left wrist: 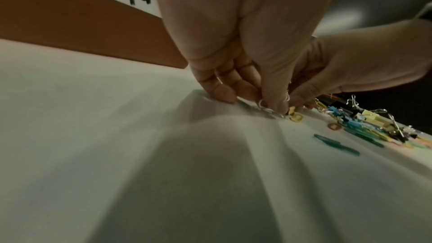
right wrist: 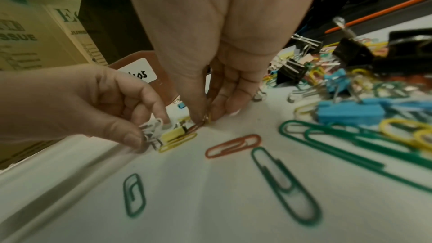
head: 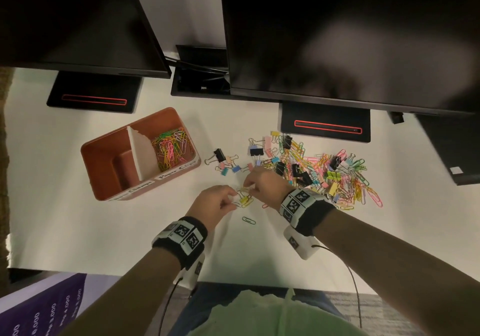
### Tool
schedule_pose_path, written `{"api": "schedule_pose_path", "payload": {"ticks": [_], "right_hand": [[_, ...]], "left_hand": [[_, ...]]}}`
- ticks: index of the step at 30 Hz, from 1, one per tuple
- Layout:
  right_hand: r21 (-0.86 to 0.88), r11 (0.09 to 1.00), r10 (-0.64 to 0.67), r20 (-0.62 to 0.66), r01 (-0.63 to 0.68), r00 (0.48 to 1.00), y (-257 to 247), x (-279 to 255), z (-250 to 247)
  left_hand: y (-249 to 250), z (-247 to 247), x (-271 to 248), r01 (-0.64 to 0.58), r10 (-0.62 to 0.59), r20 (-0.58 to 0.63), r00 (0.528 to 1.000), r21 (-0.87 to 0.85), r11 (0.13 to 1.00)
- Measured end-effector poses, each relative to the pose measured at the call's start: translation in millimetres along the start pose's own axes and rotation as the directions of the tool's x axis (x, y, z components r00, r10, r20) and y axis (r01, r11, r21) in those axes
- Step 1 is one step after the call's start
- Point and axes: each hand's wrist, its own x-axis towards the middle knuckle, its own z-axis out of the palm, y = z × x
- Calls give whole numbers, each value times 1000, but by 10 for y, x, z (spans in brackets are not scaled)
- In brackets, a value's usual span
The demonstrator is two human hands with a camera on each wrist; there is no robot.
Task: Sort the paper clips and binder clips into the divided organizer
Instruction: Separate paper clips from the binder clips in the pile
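Note:
An orange divided organizer stands at the left; its right compartment holds several coloured paper clips. A mixed pile of paper clips and binder clips lies to the right. Between them, low over the table, my left hand pinches the wire handles of a yellow binder clip. My right hand pinches a paper clip that is tangled with that binder clip. A yellow paper clip lies against the binder clip. The fingertips hide how the pieces are hooked together.
Loose green paper clips and an orange one lie near my hands. Small binder clips are scattered beside the organizer. Two dark monitors on stands rise behind, with a cable box between them. The table's front edge is near.

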Motion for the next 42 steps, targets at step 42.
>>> {"api": "schedule_pose_path", "payload": {"ticks": [42], "right_hand": [[-218, 973, -46, 137, 76, 989, -54, -133, 50]], "left_hand": [[144, -95, 256, 152, -141, -106, 984, 95, 984]]}}
